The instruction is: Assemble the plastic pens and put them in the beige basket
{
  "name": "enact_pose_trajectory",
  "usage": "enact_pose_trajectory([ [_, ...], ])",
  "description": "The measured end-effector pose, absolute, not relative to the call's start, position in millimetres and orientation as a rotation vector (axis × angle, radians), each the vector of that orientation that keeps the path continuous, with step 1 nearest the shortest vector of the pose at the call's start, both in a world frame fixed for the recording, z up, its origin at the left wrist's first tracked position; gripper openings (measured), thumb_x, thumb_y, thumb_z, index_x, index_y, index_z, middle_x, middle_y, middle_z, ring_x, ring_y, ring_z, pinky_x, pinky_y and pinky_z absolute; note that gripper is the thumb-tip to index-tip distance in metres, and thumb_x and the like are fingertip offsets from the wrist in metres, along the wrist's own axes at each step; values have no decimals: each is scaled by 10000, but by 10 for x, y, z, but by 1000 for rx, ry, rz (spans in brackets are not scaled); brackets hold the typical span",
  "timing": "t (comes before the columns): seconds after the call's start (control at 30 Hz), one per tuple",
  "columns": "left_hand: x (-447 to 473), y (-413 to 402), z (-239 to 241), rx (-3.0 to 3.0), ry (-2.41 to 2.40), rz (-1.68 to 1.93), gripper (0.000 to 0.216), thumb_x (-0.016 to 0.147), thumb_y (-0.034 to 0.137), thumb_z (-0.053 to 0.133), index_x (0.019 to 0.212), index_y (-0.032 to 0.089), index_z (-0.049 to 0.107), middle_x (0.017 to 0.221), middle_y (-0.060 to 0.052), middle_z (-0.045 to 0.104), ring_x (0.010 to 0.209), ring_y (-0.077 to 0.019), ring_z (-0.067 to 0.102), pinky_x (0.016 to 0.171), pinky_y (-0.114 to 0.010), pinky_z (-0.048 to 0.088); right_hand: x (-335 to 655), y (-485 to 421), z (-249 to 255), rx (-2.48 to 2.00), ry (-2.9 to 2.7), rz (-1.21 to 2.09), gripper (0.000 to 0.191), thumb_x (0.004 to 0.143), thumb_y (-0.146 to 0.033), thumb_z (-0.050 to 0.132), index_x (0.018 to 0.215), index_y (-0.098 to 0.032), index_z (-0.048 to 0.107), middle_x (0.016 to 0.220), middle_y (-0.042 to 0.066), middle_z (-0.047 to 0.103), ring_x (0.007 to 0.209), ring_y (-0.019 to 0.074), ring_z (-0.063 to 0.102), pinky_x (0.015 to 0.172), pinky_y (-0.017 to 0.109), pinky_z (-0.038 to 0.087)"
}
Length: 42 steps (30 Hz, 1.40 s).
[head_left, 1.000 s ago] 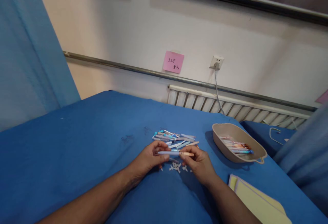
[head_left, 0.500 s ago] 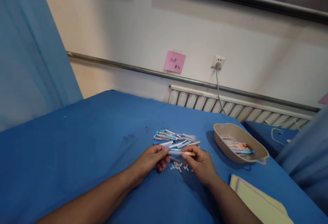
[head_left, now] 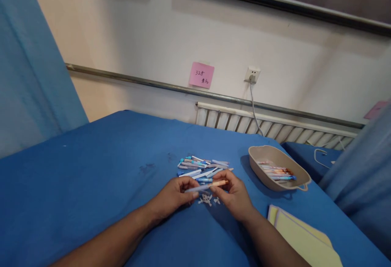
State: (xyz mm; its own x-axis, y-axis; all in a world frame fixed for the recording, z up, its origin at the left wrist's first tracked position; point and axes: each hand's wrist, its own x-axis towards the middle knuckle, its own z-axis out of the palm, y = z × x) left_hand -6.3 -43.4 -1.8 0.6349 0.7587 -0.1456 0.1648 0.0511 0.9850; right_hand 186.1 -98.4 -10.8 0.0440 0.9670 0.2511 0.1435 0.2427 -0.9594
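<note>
Left hand (head_left: 175, 191) and right hand (head_left: 233, 193) share one pen (head_left: 203, 187)

The left grip is closed down to the pen's thickness, thumb and fingers pinching the pale lavender part of the barrel. The right grip is closed to about the same degree, its thumb and fingertips on the orange part to the right. The pen lies crosswise between the two hands, its orange end slightly farther away than its lavender end; whether its parts are fully joined is too small to tell.

Just beyond the fingers, a loose pile of pens (head_left: 195, 163) in blue, white, grey and turquoise lies on the blue-covered surface (head_left: 106, 169). Between the hands and a little nearer than the pen, small white pieces (head_left: 206, 199) are scattered on the cover.

To the right, well apart from the right hand, stands a beige basin (head_left: 255, 166) with more pens (head_left: 276, 172) lying inside it, some of them orange and blue. Nearer, beside the right forearm, lies a folded yellow cloth (head_left: 305, 234) with a pale purple edge.

At the far side, a white radiator (head_left: 232, 124) stands behind the surface. Above it, a pink note (head_left: 201, 75) and a socket (head_left: 252, 74) with a plugged-in cord (head_left: 253, 106) are on the wall. A blue curtain (head_left: 30, 67) hangs at the far left.
</note>
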Motion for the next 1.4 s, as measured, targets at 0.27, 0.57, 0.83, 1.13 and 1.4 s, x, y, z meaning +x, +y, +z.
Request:
enact_pose_trajectory([
  [0.27,-44,-454,0,1673,806,506,224,687,359,659,749,145,634,619,46,481,589,-101,395,556,-209,304,1818,-965,-79,-1047,-1316,1052,228,711,-368,686,762,-181,566,601,-41,542,511,104,528,509,232,421],
  [0.57,15,-564,67,1767,795,579,216,774,363,589,857,169,634,712,15,574,665,-125,485,628,-223,377,1817,-952,-78,-1109,-1306,1016,314,702,-460,680,705,-180,536,561,-51,522,481,89,488,465,207,391],
  [0.83,-49,-394,76,1348,872,794,334,690,461,674,810,163,581,759,-17,621,652,-123,552,634,-234,437,2107,-857,-40,-1097,-1088,939,358,772,-515,581,846,-165,602,635,-16,579,499,93,514,507,227,404],
  [1.13,-59,-509,-2,1547,784,380,304,755,436,618,859,150,605,669,6,604,537,-87,495,510,-198,384,1967,-974,-23,-1068,-1361,1098,250,725,-416,667,797,-182,619,632,-24,577,567,111,556,540,227,431],
  [1.4,-46,-601,-45,1618,745,339,253,768,390,607,897,171,599,638,33,568,533,-84,485,520,-194,385,1927,-950,-169,-1202,-1438,1026,262,779,-449,603,760,-191,559,540,-59,530,416,84,487,418,198,378],
])
